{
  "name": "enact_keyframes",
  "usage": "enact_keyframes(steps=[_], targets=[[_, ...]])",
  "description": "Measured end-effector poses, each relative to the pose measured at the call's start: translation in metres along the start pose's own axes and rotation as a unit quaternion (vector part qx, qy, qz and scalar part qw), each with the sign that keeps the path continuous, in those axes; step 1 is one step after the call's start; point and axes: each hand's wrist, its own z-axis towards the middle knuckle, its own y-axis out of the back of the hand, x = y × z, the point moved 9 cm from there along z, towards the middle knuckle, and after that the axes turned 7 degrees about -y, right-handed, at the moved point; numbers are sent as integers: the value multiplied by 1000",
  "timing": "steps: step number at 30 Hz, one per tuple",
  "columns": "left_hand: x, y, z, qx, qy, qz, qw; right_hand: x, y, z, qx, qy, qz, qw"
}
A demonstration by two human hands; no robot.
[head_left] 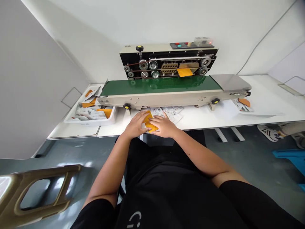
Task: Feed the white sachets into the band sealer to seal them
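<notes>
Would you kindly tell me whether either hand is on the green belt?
No, the left hand and right hand both touch orange packaging in front of the green belt.

"What's at the hands?"
"I have the left hand (134, 124) and right hand (165, 126) meeting on an orange packet (152, 127) by the front edge of the white table (109, 129). My fingers hide some of it."
"And beyond?"
"I see a green belt (162, 85), and an orange flap (184, 72) jutting from the machine (169, 54) behind. Printed sheets (175, 115) lie below; a filled white bin (112, 117) sits to the left."
</notes>
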Motion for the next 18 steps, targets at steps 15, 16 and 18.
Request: enact_keyframes(steps=[15,16,18], targets=[[15,-4,-3,-6,106,12,994,-96,35,-59,-335,-315,418,783],[15,-4,-3,-7,105,10,994,-102,31,-61,-340,-338,441,759],[15,-3,-2,-10,104,8,994,-108,25,-59,-337,-357,474,731]])
